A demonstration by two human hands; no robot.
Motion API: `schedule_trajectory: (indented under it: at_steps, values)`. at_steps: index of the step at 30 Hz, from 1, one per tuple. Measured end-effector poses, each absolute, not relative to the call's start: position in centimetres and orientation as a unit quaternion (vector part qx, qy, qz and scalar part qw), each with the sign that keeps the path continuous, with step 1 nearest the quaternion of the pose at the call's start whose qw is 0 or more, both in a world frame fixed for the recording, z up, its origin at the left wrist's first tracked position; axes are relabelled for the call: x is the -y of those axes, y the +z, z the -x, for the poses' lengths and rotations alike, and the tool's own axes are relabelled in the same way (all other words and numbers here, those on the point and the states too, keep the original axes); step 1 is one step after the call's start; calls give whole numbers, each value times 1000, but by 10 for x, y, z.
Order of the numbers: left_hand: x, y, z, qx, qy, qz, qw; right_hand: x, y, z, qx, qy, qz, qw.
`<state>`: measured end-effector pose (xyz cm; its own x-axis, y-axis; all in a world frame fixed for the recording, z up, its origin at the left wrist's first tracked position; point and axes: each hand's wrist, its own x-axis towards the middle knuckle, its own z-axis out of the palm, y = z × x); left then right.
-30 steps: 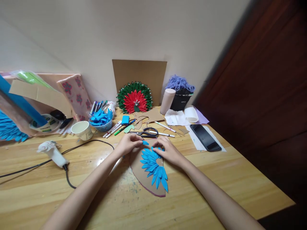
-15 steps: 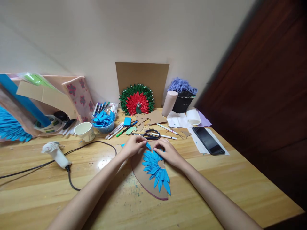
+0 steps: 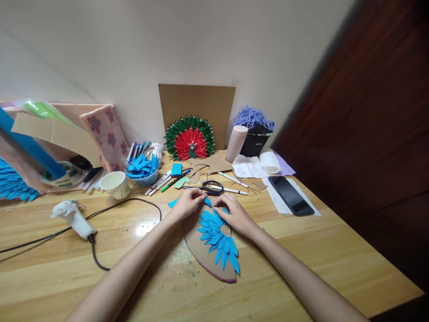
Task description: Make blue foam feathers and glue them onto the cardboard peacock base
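Observation:
A fan-shaped piece of cardboard (image 3: 195, 239) lies on the table in front of me, with several blue petals (image 3: 214, 232) in overlapping rows around its bare centre. My left hand (image 3: 190, 203) is at its upper edge, thumb and fingers pinching one loose blue petal (image 3: 208, 202). Close beside it, my right hand (image 3: 234, 213) has its fingers curled together over the upper petals; whether anything is between the fingertips is hidden. Another blue piece (image 3: 172, 203) shows just left of my left hand.
A white glue gun (image 3: 75, 219) with a black cord lies left. Behind are a paper cup (image 3: 115, 184), a bowl (image 3: 144, 180) of blue petals, markers (image 3: 161, 183), scissors (image 3: 214, 188) and a red-green peacock (image 3: 190, 138). A phone (image 3: 291, 196) lies right.
Both hands have barely moved; the left still pinches the petal near the right fingertips. The whole view has shifted slightly.

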<state>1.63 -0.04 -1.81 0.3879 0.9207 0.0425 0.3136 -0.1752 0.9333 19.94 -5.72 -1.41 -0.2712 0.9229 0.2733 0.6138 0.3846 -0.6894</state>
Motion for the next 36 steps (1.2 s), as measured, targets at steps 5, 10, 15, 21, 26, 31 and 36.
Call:
schedule_trajectory:
  at_steps: [5,10,15,21,26,31,36]
  values:
    - [0,-19,-16,-435,333,-684,481,58,-15,-198,763,232,507,327]
    - [1,-17,-15,-433,330,-672,502,58,-14,-198,764,237,506,322]
    - [1,-16,-15,-433,328,-680,493,58,-15,-198,763,235,508,324]
    - [1,-15,-16,-437,325,-686,482,58,-13,-198,763,230,511,322]
    - [2,-17,-16,-437,332,-690,472,58,-14,-198,768,227,499,331]
    - [3,-14,-15,-433,328,-694,472,58,-18,-199,769,227,498,330]
    - [3,-13,-15,-434,321,-697,472,57,-19,-199,767,229,500,330]
